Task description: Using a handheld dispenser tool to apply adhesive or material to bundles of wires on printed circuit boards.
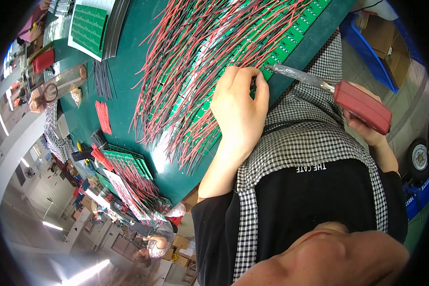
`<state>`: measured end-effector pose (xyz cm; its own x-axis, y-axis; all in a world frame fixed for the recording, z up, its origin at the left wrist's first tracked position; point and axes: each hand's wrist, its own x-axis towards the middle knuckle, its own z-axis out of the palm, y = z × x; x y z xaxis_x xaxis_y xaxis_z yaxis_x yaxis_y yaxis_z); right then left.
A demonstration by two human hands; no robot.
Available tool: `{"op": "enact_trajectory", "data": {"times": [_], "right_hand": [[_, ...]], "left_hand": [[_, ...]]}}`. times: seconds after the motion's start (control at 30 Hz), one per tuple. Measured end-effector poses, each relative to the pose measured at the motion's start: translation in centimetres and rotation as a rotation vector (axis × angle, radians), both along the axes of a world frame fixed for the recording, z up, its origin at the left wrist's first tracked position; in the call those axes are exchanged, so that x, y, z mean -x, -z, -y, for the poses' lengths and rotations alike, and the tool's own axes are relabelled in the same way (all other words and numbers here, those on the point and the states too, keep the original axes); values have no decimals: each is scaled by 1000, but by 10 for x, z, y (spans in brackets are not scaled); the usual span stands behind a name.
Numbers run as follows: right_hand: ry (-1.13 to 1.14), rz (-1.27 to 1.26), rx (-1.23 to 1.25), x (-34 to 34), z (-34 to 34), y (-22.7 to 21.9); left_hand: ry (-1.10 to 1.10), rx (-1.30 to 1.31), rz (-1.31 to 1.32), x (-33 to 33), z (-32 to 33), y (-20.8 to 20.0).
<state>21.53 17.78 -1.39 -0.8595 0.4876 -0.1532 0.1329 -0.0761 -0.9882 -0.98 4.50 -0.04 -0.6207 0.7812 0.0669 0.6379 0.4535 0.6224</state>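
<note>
My left hand [240, 107] rests over the near edge of green circuit boards [291, 40], its fingers curled and thumb and forefinger drawn together. What the fingertips hold is hidden, though thin wires lie right beside them. Many red and black wires [200, 71] fan across the boards. Further right, my right hand [364, 114] is wrapped around the red handle of a soldering gun [364, 106]. Its long shaft [300, 76], covered in a shiny wrapping, points left, with the tip close to the board edge and my left fingers.
On the green table [128, 81] lie a black wire bundle [102, 78], a red wire bundle [103, 117] and a stack of green boards [88, 28]. More wired boards [128, 167] sit at the left. A blue bin with cardboard [381, 47] stands on the right.
</note>
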Motion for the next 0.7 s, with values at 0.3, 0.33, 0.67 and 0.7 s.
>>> {"op": "enact_trajectory", "data": {"times": [0.3, 0.33, 0.67, 0.7], "right_hand": [[56, -20, 245, -11, 9, 8], [56, -20, 245, -11, 10, 10], [48, -151, 241, -13, 13, 12], [71, -167, 220, -13, 14, 13]], "left_hand": [[8, 46, 55, 0, 1, -2], [9, 46, 62, 0, 1, -1], [247, -76, -478, 11, 40, 11], [290, -74, -557, 14, 50, 12]]}}
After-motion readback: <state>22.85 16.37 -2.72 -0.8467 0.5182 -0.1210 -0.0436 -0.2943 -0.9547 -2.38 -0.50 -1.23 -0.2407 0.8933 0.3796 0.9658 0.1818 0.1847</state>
